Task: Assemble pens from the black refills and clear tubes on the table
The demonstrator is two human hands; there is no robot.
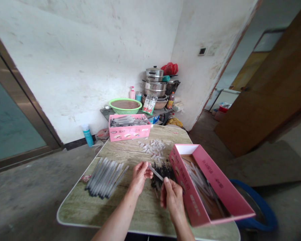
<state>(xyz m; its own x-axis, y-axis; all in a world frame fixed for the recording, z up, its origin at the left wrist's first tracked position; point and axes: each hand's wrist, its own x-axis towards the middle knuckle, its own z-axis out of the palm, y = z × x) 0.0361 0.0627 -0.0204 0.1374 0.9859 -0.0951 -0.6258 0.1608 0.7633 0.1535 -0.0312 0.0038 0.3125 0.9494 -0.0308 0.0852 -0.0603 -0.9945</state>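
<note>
Scuffed white wall [90,50] behind, wood-grain surface [77,211] in front. On it, between the two hands and above the near middle, a pen barrel [156,172], slim and greyish-translucent, held at a slant. Left hand [139,175]: thumb and fingertips pinched on the far end. Right hand [173,195]: thumb pressed to curled fingers around the near end. Neither hand spread; no second item made out in either.

Step in hand, by my reading: two-handed work on one pen, perhaps fitting or checking an end; exact action can't be told. Next move seems to call for a steady left pinch and a straight, in-line right hand. Nearby: black pen parts [164,169] heaped just past the right hand, short whitish pieces [154,149] scattered beyond, a row of pens [105,177] to the left, dark ends toward the person.

Writing: filled pink box [129,134] at the far edge and open pink box [195,204] at right both carry dark Chinese characters, too soft to read surely; far one also shows small printed pictures. Drink bottle [170,101] has an orange-yellow label, brand illegible
</note>
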